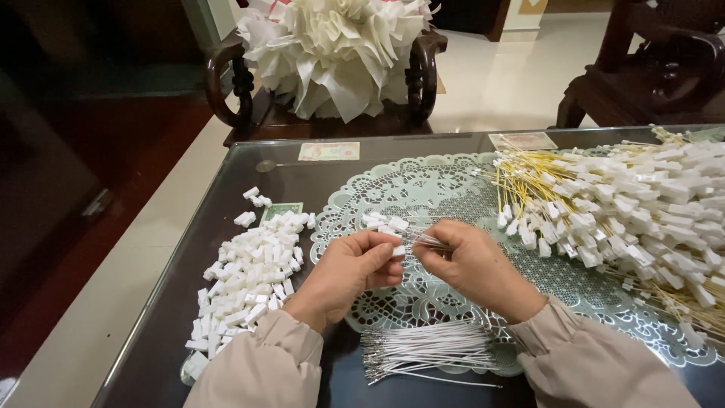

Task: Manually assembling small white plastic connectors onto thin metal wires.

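Glass is covering the dark table (pixel 226 174), a lace mat under the work. Both hands are pinching at centre: the left hand (pixel 349 273) is closing on a small white connector (pixel 398 250), the right hand (pixel 474 268) gripping thin white wires (pixel 427 240). Light, bendy wires probably handle best near their tips.
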